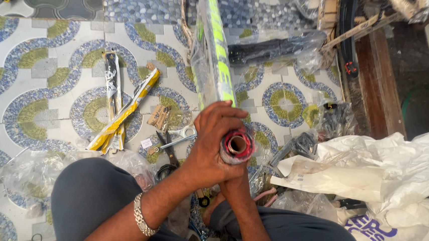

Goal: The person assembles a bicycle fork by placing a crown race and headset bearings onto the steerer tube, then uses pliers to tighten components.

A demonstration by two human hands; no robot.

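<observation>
1. Tube [217,60]: long, wrapped in clear plastic with a lime-green stripe. Long axis runs from its red-rimmed open end [237,145] at the hands up and away across the floor [52,69].
2. Left hand [212,145]: closed around the tube's near end, fingers over the top; the nearer grip.
3. Right hand [234,181]: under the end; mostly hidden, closure cannot be told.
4. Yellow-white packet [124,111]: flat strip, left of the tube, crossing a black-white packet [111,85].
5. Wrench [181,135]: just left of the tube end.
6. White bags [372,172]: crumpled, right of the tube end; one with purple print.
</observation>
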